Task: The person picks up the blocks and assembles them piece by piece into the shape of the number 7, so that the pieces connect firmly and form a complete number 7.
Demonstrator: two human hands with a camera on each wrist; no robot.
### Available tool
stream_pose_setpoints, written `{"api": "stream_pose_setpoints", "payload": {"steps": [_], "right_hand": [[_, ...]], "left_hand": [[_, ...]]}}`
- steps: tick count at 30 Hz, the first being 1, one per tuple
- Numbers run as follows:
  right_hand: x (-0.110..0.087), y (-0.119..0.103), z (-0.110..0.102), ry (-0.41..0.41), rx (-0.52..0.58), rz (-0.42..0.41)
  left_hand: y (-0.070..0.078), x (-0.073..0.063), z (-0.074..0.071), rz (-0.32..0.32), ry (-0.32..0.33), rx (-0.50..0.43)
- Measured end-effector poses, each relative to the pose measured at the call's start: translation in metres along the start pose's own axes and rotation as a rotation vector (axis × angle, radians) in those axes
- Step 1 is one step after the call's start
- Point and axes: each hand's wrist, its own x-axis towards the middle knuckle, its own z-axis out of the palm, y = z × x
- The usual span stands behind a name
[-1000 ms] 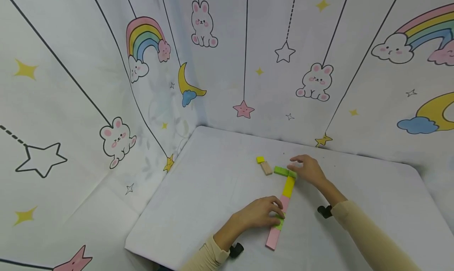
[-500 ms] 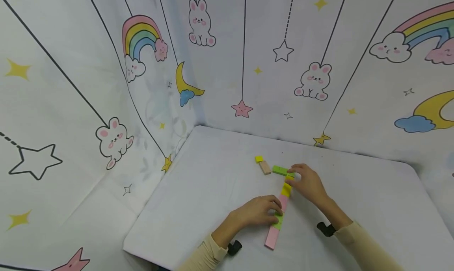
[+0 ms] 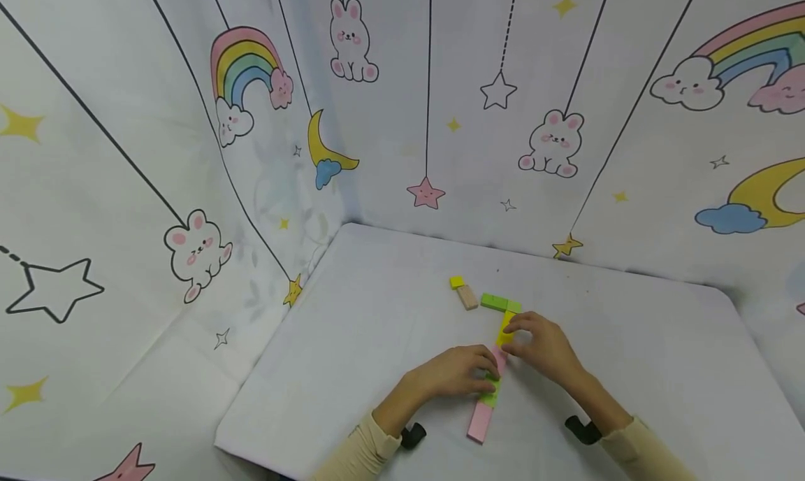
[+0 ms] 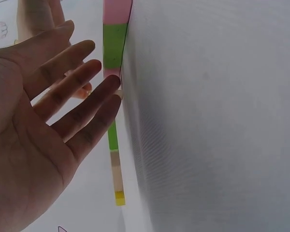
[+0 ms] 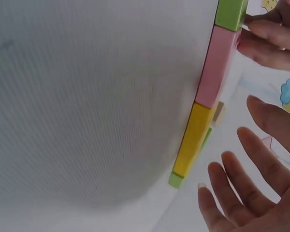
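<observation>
A row of toy blocks runs along the table: a near pink block (image 3: 480, 423), a green block (image 3: 490, 398), another pink block (image 5: 218, 65), a yellow block (image 5: 194, 137) and a small green block (image 3: 513, 306) at the far end. My left hand (image 3: 453, 373) hovers over or touches the row around the green block; its fingers look extended in the left wrist view. My right hand (image 3: 546, 345) is beside the yellow and pink blocks. In the right wrist view its fingers are spread, with nothing between them. From the far end a longer green piece (image 3: 494, 301) extends leftward.
Left of the green piece lie a plain wooden block (image 3: 467, 297) and a yellow cube (image 3: 456, 282). The table (image 3: 352, 341) has a white cover and meets printed curtains (image 3: 390, 131) behind and at the left. A black strap piece (image 3: 413, 435) sits at the left wrist.
My right hand has come down the row, from the green end block past the yellow block toward the pink one. My left hand stays about where it was. The head view has shifted slightly.
</observation>
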Motion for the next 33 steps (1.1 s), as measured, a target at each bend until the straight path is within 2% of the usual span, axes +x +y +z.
{"api": "stream_pose_setpoints", "payload": {"steps": [5,8,14,21,23,28,33], "right_hand": [[-0.005,-0.004,0.007,-0.034,0.006,-0.014],[-0.007,-0.007,0.010,-0.065,0.018,0.007],[-0.009,-0.011,0.015,-0.118,0.024,0.066],[-0.009,-0.011,0.019,-0.123,0.015,0.094],[-0.009,-0.011,0.020,-0.125,0.006,0.101],[-0.011,-0.010,0.021,-0.124,0.022,0.113],[-0.013,-0.011,0.020,-0.108,0.033,0.098]], "left_hand": [[-0.005,0.000,-0.005,-0.006,0.033,-0.025],[-0.011,0.000,-0.011,-0.040,0.074,-0.042],[-0.032,0.005,-0.026,-0.135,0.160,-0.024],[-0.060,0.016,-0.043,-0.207,0.229,-0.011],[-0.067,0.020,-0.046,-0.218,0.244,0.024],[-0.084,0.030,-0.050,-0.239,0.267,0.201],[-0.096,0.041,-0.051,-0.178,0.294,0.331]]}}
